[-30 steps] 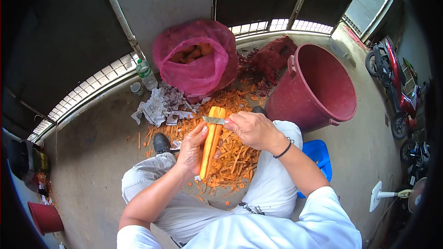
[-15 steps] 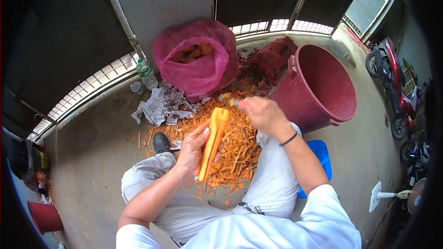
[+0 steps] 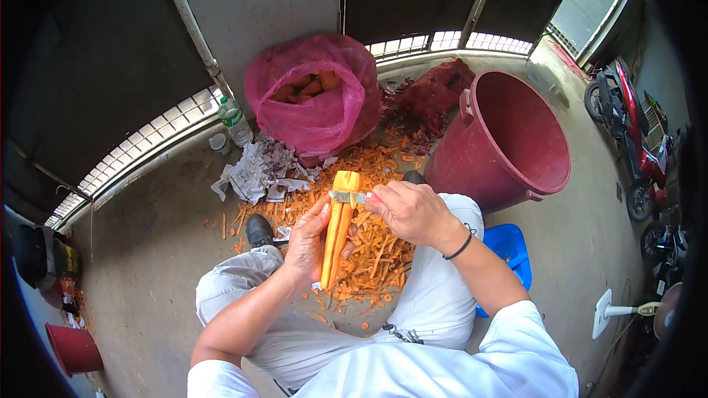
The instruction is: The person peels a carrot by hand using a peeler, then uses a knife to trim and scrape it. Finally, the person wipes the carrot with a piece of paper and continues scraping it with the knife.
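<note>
My left hand (image 3: 308, 239) is closed around a large carrot (image 3: 335, 243), tilted slightly with its thick end away from me. The carrot is mostly bright yellow-orange, with a darker strip running down its length. In my right hand (image 3: 413, 212) is a peeler (image 3: 349, 197) with a metal blade and a reddish handle end. Its blade lies across the carrot near the thick end. Beneath both hands, a heap of orange carrot peelings (image 3: 380, 258) covers the floor between my legs.
A pink mesh sack (image 3: 324, 121) of carrots stands ahead, with crumpled paper (image 3: 262, 169) and a plastic bottle (image 3: 234, 121) to its left. To the right are a large maroon bin (image 3: 472, 147) and a blue plastic item (image 3: 509, 250) beside my leg. A motorcycle (image 3: 634, 133) stands far right.
My right hand has brought the peeler back toward me and left, from beyond the carrot onto its upper part. The carrot in my left hand has turned slightly.
</note>
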The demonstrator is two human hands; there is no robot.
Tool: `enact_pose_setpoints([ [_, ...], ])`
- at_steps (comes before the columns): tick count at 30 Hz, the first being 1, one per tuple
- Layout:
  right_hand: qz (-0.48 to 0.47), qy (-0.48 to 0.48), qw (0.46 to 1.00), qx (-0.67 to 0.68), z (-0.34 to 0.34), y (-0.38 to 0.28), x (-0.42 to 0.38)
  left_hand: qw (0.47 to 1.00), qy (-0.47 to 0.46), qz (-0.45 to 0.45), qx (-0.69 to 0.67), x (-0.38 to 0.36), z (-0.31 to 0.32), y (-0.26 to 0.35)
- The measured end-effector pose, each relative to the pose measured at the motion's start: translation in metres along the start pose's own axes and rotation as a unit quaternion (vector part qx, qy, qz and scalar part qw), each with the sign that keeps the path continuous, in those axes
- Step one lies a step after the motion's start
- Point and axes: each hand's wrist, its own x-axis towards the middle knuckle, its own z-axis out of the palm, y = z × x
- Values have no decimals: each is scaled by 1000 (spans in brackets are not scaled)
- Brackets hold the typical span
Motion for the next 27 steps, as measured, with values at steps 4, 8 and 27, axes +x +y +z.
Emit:
enact_pose_setpoints([
  [4, 1, -2, 1000, -2, -2, -2, 1, 1000, 4, 5, 6, -1, 3, 2],
  [8, 3, 23, 999, -28, -1, 12, 6, 1000, -11, 0, 0, -3, 5, 4],
  [27, 125, 61, 990, 2, -20, 37, 6, 1000, -5, -22, -7, -3, 3, 2],
])
